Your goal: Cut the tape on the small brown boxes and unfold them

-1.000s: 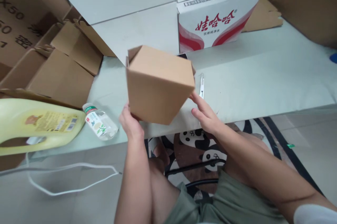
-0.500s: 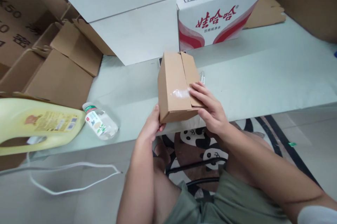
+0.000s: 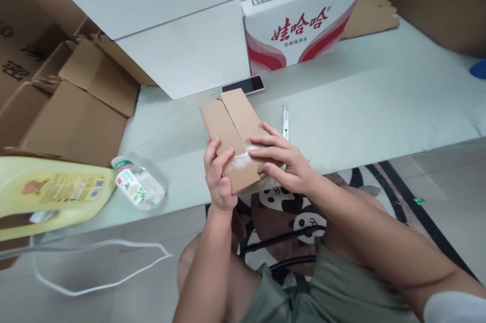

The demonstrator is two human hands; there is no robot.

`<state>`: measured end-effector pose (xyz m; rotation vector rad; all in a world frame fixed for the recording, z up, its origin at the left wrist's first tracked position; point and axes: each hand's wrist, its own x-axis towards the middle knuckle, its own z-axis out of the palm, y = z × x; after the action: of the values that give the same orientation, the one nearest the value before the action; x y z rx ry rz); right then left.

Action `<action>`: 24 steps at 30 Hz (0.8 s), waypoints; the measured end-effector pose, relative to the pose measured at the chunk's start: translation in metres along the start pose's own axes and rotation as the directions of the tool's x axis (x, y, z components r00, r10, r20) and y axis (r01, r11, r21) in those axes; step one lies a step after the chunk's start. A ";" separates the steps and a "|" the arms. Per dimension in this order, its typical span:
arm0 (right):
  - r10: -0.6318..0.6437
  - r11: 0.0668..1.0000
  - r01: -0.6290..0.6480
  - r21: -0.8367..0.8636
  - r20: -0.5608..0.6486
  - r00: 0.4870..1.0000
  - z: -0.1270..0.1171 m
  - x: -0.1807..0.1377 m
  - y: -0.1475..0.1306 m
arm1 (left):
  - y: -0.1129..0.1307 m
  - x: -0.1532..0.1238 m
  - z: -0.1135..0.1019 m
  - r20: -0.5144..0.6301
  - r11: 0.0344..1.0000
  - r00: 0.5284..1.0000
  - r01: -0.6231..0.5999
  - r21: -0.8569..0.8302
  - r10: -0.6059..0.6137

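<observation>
A small brown cardboard box [image 3: 231, 120] stands at the near edge of the pale green table [image 3: 379, 105], its closed flaps facing up with a strip of clear tape across them. My left hand [image 3: 218, 176] grips the box's near left side, fingers curled over the top. My right hand [image 3: 281, 161] lies on the taped seam with fingers stretched flat and pressing down.
A phone [image 3: 243, 84] lies just behind the box and a thin metal tool [image 3: 285, 119] to its right. A water bottle [image 3: 137, 187] and a yellow jug [image 3: 49, 194] lie at the left. White boxes [image 3: 190, 49], a red-printed carton [image 3: 304, 19] and flattened cardboard [image 3: 76, 115] crowd the back and left.
The box was held up in the air and turned; it now rests on the table edge, flaps up. Both hands moved onto its top, over the tape.
</observation>
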<state>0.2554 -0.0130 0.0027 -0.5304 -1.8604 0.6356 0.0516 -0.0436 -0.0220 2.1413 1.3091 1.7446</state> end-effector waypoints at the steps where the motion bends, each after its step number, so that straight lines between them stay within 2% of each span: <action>1: -0.002 1.000 0.002 -0.002 0.005 1.000 0.000 0.000 0.000 | 0.001 -0.001 0.001 -0.006 1.000 1.000 0.008 0.005 -0.008; 9: 0.000 1.000 0.000 -0.005 0.032 0.999 0.003 0.000 -0.003 | 0.000 -0.001 0.001 -0.036 1.000 0.999 0.022 -0.007 -0.022; 11: 0.073 0.997 -0.074 -0.016 -0.023 0.997 -0.002 -0.001 -0.002 | 0.000 -0.001 0.001 -0.040 1.000 0.999 0.010 -0.015 -0.011; 12: 0.147 0.987 -0.151 -0.047 -0.080 0.986 -0.006 -0.001 -0.001 | 0.000 -0.001 0.002 -0.042 1.000 0.999 0.004 -0.019 -0.005; 14: 0.333 0.914 -0.369 -0.169 -0.208 0.920 -0.015 -0.001 0.005 | 0.000 0.000 0.002 -0.043 1.000 0.999 -0.006 -0.028 0.005; 15: 0.423 0.841 -0.480 -0.250 -0.251 0.871 -0.020 -0.001 0.010 | 0.000 0.000 0.002 -0.047 0.999 0.999 -0.010 -0.032 0.009; 17: 0.577 0.652 -0.625 -0.430 -0.254 0.777 -0.028 -0.002 0.019 | 0.000 0.000 0.002 -0.048 0.999 0.999 -0.011 -0.037 0.010; 20: 0.740 0.422 -0.617 -0.664 -0.141 0.658 -0.032 -0.003 0.030 | 0.000 0.000 0.003 -0.047 0.998 0.999 -0.006 -0.058 0.003; 22: 0.791 0.347 -0.555 -0.756 -0.082 0.607 -0.031 -0.004 0.034 | 0.000 -0.001 0.003 -0.049 0.997 0.999 -0.003 -0.073 -0.001; 24: 0.804 0.325 -0.522 -0.789 -0.060 0.592 -0.029 -0.005 0.036 | 0.000 -0.002 0.003 -0.051 0.997 0.999 0.005 -0.075 -0.009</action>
<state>0.2867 0.0163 -0.0151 -1.9923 -2.1663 0.4599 0.0543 -0.0434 -0.0243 2.0633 1.2400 1.8274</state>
